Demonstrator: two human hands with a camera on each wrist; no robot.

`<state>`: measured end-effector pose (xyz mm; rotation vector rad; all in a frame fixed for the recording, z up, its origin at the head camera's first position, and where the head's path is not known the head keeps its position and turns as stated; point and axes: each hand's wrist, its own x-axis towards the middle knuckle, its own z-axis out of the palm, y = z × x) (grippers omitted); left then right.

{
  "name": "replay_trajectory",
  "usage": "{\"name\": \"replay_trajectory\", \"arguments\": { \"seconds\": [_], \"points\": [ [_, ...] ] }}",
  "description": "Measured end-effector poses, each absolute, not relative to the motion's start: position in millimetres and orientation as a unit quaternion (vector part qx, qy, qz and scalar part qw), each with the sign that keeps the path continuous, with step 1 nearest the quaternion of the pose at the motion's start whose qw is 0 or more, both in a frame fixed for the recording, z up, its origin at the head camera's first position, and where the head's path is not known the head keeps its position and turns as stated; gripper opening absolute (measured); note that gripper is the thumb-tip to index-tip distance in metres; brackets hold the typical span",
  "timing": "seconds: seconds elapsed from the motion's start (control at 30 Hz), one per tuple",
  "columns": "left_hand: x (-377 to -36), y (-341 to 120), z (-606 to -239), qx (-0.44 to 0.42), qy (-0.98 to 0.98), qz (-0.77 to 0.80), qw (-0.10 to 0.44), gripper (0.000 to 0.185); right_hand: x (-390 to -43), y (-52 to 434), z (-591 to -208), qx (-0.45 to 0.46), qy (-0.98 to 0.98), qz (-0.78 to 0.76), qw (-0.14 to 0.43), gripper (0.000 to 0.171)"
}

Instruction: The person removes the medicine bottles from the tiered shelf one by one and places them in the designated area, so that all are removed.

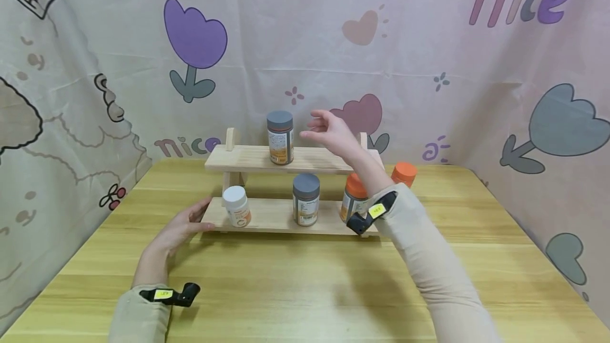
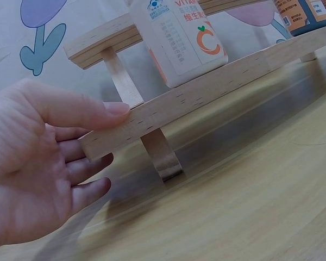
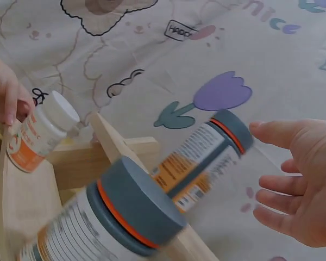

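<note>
My left hand (image 1: 183, 226) grips the left end of a two-tier wooden shelf rack (image 1: 267, 230), its thumb lying on the lower board and its fingers around the end. Just right of that hand, a white bottle (image 1: 236, 206) with an orange label stands on the lower board. My right hand (image 1: 333, 132), fingers spread and holding nothing, hovers above the upper board. To its left stands a grey-lidded bottle (image 1: 280, 138); a gap separates them in the head view. Another grey-lidded bottle (image 1: 306, 200) is on the lower board.
An orange-lidded bottle (image 1: 353, 195) stands at the lower board's right, partly behind my right wrist. Behind my forearm, another orange lid (image 1: 404, 172) shows beyond the rack. A wooden table (image 1: 286, 290) carries everything, with a printed cloth (image 1: 295, 30) hanging behind.
</note>
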<state>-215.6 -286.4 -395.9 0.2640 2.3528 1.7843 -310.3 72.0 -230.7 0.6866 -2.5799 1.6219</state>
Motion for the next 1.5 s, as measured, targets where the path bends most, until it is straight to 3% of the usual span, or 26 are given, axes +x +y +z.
{"name": "replay_trajectory", "arguments": {
  "seconds": [0.47, 0.73, 1.5],
  "points": [
    [-215.1, -285.3, -395.1, 0.099, 0.785, 0.605, 0.088, 0.085, -320.2, 32.6, -243.6, 0.209, -0.842, 0.498, 0.011, 0.071],
    [-218.9, -287.5, -398.3, 0.088, 0.789, 0.601, 0.091, 0.088, -318.4, 19.1, -248.3, 0.201, -0.848, 0.488, 0.043, 0.061],
    [-216.4, -287.0, -397.9, 0.085, 0.791, 0.6, 0.085, 0.088, -316.1, 22.5, -253.3, 0.202, -0.858, 0.463, 0.087, 0.052]
  ]
}}
